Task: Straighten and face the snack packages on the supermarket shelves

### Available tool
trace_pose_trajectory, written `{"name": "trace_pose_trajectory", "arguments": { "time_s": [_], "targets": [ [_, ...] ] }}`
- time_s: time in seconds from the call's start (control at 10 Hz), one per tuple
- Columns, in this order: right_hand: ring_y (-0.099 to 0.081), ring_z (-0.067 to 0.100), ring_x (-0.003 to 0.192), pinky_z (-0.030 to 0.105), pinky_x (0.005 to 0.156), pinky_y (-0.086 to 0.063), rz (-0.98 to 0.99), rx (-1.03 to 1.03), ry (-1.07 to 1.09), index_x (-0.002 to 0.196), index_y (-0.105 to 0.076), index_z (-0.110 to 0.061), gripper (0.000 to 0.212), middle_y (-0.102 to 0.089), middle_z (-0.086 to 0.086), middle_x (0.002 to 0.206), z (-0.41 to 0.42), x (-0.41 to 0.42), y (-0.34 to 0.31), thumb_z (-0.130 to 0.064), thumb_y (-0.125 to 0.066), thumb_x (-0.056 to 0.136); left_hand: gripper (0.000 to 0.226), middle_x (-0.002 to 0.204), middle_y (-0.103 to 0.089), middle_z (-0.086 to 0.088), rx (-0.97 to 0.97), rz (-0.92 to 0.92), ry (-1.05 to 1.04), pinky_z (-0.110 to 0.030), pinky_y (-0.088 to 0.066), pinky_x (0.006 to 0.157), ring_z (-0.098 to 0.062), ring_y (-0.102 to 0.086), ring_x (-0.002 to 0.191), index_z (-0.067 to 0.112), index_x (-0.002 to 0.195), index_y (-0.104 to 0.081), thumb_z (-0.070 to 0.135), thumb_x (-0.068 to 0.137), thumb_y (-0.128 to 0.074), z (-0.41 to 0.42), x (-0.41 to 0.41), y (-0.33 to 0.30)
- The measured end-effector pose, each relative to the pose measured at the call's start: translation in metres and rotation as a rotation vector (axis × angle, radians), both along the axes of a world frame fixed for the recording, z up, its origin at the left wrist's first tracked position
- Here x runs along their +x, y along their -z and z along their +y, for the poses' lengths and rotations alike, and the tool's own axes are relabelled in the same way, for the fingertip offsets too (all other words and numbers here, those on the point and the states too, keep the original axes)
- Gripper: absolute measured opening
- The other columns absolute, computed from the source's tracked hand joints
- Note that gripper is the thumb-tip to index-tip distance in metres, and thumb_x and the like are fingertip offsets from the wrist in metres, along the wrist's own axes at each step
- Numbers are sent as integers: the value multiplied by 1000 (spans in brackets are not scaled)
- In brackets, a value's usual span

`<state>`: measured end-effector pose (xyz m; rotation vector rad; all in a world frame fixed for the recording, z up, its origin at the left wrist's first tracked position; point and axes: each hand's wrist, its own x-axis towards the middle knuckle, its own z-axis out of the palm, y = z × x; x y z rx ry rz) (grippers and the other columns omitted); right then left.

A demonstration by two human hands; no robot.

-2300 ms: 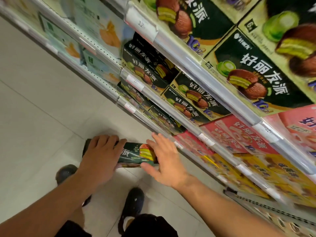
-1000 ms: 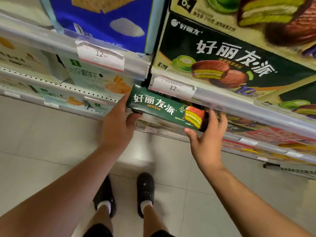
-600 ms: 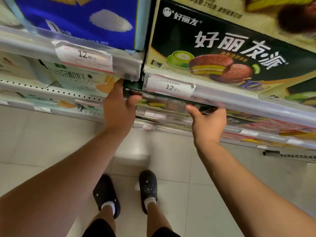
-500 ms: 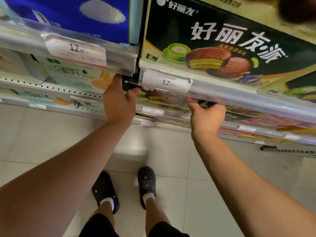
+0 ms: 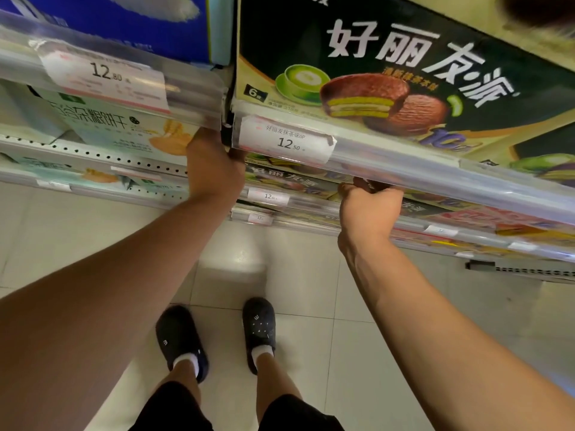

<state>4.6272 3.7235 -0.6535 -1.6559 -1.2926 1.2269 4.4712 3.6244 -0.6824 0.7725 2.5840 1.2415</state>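
Overhead, head view: left hand [image 5: 214, 169] and right hand [image 5: 370, 209] reach under the upper shelf rail [image 5: 404, 169], fingers hidden behind it; grip cannot be told. Presumably they are seating a snack box, itself unseen, on the shelf below among the green pie boxes [image 5: 280, 178]. Best practice: push squarely, front panel flush with the edge.

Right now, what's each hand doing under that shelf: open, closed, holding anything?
Left hand: reaches under the shelf rail; fingers hidden, grip cannot be told.
Right hand: fingers curled up under the rail; what it holds, if anything, is hidden.
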Motion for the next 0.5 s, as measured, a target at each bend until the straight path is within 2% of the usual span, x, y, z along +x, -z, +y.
{"name": "trace_pose_trajectory", "arguments": {
  "time_s": [0.1,0.2,0.3,0.4,0.5],
  "targets": [
    [-66,24,94,38,92,-52,23,-14,-3,106,-53,-10,47,-66,5,97,0,1,1,17,-61,69,30,113,-66,-21,-17,-14,5,-21,-46,85,-29,-62,109,-3,117,-63,11,91,-61,0,0,1],
    [-65,25,94,37,90,-52,26,-17,-11,105,-52,-11,46,-65,7,98,0,3,1,16,-62,70,32,112,-66,-21,-7,-20,-3,-27,-49,88,-30,-62,109,-4,118,-62,13,91,-62,-1,-2,3],
    [-63,15,83,27,80,-51,35,-17,-38,101,-51,-15,44,-62,-3,88,0,5,2,14,-64,71,41,119,-64,-19,5,-99,-8,-35,-50,95,-28,-59,115,-2,124,-58,18,89,-67,-1,-1,3],
    [-60,10,76,22,72,-48,51,-23,-47,89,-46,-23,43,-57,-5,82,2,8,4,13,-63,73,55,130,-58,-14,72,-172,3,-28,-44,101,-24,-52,124,1,132,-49,22,86,-72,-4,1,3],
    [-56,-12,64,7,63,-43,-17,-30,-148,100,-49,-19,38,-54,-9,86,-11,24,6,10,-59,79,70,143,-47,-13,35,-230,27,-41,-39,109,-27,-44,133,5,143,-35,30,87,-70,-22,18,4]
  ]
}}
